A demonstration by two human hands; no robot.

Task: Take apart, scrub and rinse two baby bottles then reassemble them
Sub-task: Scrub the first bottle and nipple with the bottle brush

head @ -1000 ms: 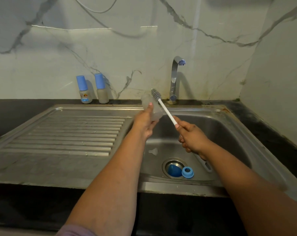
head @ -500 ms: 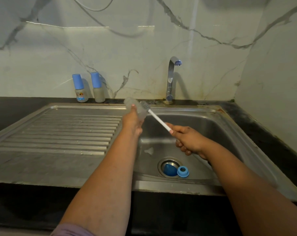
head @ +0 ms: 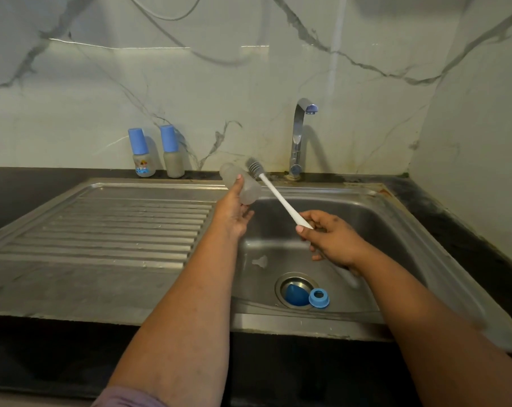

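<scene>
The left hand (head: 234, 214) had its fingers wrapped round the frosted bottle body (head: 240, 187), tilted above the sink's (head: 396, 230) left edge. The right hand (head: 331, 239) gripped the white handle of the bottle brush (head: 278, 198), and its grey bristle head sat just beside the bottle, outside it. Down in the basin, a blue cap (head: 295, 294) lay in the drain, with a blue collar ring (head: 319, 298) touching it and a clear teat (head: 260, 261) nearby. Two capped bottles (head: 156, 152) stood upright on the counter (head: 58, 174) against the wall, left of the tap (head: 299, 136).
</scene>
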